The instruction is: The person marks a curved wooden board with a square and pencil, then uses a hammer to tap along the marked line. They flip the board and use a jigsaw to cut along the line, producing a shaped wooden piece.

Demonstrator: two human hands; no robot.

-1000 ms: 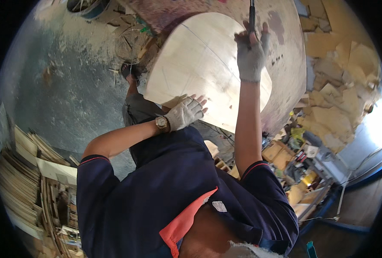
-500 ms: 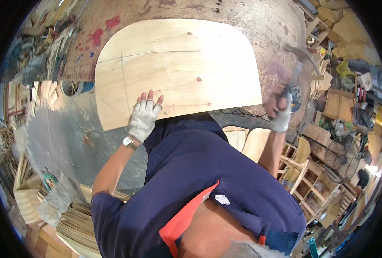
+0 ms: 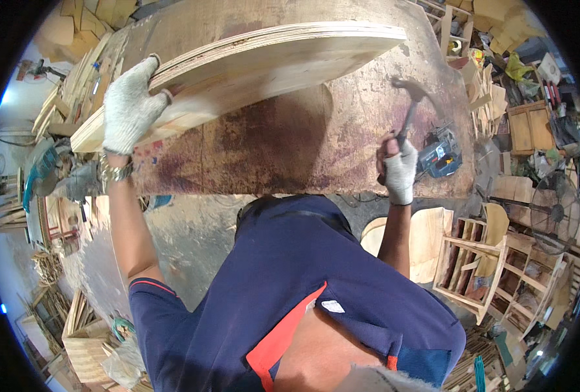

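Note:
My left hand (image 3: 130, 108), in a white knit glove with bare fingertips, grips the left end of a plywood board (image 3: 257, 73). The board is tilted up off the workbench (image 3: 257, 147), its layered edge at the top and its shaded underside toward me. In my right hand (image 3: 401, 171), gloved the same way, is a claw hammer (image 3: 408, 117) held by its handle, head pointing away from me over the bench. Just right of that hand lies a blue and black power tool (image 3: 441, 155), which the hammer does not touch.
Wood strips (image 3: 74, 98) are piled at the far left. Wooden frames (image 3: 476, 261) and a black fan (image 3: 554, 212) stand to the right. Pale cut panels (image 3: 420, 242) sit below the bench near my right forearm.
The board lay flat under my left hand and is now lifted and tilted, with that hand moved up and left to its end. My right hand has shifted slightly left with the hammer.

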